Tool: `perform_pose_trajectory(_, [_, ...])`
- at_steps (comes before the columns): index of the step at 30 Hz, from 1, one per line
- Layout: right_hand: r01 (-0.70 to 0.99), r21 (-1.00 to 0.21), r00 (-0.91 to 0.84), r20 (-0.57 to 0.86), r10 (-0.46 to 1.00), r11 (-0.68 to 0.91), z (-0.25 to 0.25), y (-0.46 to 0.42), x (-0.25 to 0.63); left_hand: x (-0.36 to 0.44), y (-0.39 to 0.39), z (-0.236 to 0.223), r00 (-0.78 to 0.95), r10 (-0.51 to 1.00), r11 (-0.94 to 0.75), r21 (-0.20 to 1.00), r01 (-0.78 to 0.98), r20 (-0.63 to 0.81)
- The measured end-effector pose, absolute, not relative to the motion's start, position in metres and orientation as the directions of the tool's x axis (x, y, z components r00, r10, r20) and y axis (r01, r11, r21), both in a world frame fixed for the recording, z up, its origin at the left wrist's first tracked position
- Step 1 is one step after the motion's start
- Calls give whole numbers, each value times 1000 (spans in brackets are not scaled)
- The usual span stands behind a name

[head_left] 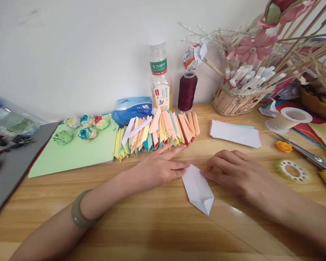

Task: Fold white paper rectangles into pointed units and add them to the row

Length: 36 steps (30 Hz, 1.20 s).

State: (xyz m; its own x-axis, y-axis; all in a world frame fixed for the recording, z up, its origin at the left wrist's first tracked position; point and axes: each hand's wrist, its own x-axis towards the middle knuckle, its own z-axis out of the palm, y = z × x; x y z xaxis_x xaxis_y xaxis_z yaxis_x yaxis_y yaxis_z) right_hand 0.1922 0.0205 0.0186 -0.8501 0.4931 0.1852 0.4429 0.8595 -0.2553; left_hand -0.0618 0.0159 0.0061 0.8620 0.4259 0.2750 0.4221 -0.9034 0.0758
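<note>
A narrow white sheet of paper (197,186) lies on the wooden table, its near end folded into a point with a small flap. At its far left corner, my left hand (165,165) rests with fingers stretched and spread, the fingertips touching the paper. My right hand (233,172) is on the other side, its fingers bent and thumb and forefinger closed at the paper's far right edge. Just beyond my left hand stands a long row of folded paper pieces (163,130) in several colours. A stack of white paper strips (233,134) lies beyond my right hand.
Paper flowers (87,133) sit on green sheets (70,156) at left. Behind are a blue tissue pack (133,108), a bottle (159,69), a thread spool (187,90) and a basket of markers (233,98). Scissors (312,156) and a tape roll (292,171) lie right.
</note>
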Motion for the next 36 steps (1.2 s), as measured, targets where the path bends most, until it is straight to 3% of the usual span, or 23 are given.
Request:
perform_pose_trajectory(5, [502, -265, -773, 289, 564, 824, 25, 24, 202, -60, -2, 4, 800, 439, -861, -64, 505, 408])
perform_pose_trajectory(9, [502, -334, -793, 189, 579, 798, 30, 20, 202, -56, -16, 5, 776, 446, -820, -143, 553, 446])
perform_pose_trajectory(16, [514, -448, -801, 56, 597, 732, 26, 16, 198, -51, -17, 4, 693, 551, -789, 20, 614, 465])
perform_pose_trajectory(22, [512, -489, -804, 16, 595, 706, 17, 21, 201, -58, -11, -2, 639, 622, -782, 405, 474, 453])
perform_pose_trajectory(25, [486, -452, -827, 41, 561, 748, 18, 23, 200, -61, -7, 1, 661, 626, -768, 475, 429, 415])
perform_pose_trajectory(29, [468, -372, -851, 55, 522, 802, 18, 23, 198, -59, -9, 6, 700, 587, -810, 294, 508, 407])
perform_pose_trajectory(33, [436, -308, -857, 145, 495, 845, 12, 24, 197, -54, -12, 5, 717, 473, -852, 60, 520, 512])
perform_pose_trajectory(36, [414, -234, -855, 231, 464, 880, 9, 24, 197, -52, -14, 3, 715, 455, -847, 9, 532, 531])
